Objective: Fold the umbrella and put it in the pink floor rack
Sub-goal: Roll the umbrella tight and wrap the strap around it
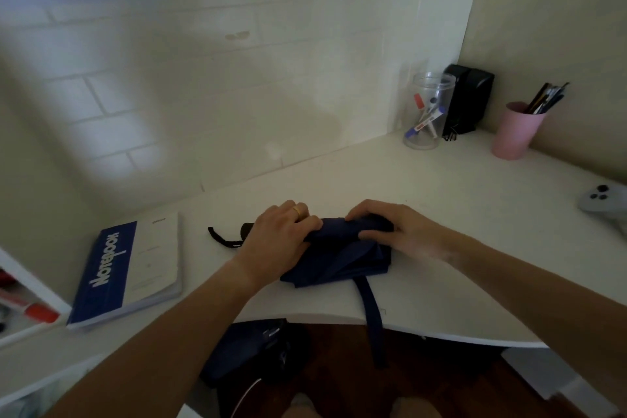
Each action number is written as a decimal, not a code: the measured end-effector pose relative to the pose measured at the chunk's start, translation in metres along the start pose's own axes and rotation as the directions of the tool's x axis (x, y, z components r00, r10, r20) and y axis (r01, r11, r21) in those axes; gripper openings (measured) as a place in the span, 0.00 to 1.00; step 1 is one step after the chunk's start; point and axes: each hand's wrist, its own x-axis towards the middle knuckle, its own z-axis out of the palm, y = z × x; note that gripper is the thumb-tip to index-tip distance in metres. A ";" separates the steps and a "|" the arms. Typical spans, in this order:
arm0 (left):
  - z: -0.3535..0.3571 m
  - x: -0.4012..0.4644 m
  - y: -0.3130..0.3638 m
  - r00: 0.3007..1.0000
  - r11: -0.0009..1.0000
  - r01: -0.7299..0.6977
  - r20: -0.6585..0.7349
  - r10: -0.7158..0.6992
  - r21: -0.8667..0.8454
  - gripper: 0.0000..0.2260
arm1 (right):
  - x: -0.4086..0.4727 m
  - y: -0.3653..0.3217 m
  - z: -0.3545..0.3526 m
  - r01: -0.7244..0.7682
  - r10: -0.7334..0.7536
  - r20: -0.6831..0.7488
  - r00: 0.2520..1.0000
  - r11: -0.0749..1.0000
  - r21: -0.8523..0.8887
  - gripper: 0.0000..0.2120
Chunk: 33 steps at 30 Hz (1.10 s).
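Observation:
A collapsed navy umbrella (339, 256) lies on the white desk (441, 220) near its front edge. Its loose fabric is bunched and its closing strap (371, 316) hangs over the desk edge. The black handle with its wrist cord (222, 237) points left. My left hand (280, 234) grips the umbrella near the handle end. My right hand (390, 227) presses and pinches the fabric at the right end. No pink floor rack is in view.
A blue-and-white notebook (130, 270) lies at the left. At the back right stand a clear jar of pens (427, 112), a black speaker (470, 98) and a pink cup of pencils (515, 131). A game controller (607, 204) sits at the far right. Dark items lie under the desk.

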 end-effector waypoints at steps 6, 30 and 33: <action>-0.009 0.000 -0.001 0.992 0.976 0.094 0.101 -0.075 -0.198 0.15 | -0.004 0.009 0.007 0.015 -0.022 -0.120 0.993 0.998 -0.054 0.20; 0.002 -0.012 0.026 0.969 0.911 0.244 0.123 -0.215 -0.331 0.20 | -0.026 -0.001 0.011 0.131 -0.216 -0.150 0.965 0.889 -0.440 0.20; 0.011 -0.017 0.031 0.982 0.954 0.185 -0.002 -0.191 -0.234 0.18 | -0.023 -0.006 -0.002 0.033 -0.061 -0.122 0.991 0.975 -0.222 0.14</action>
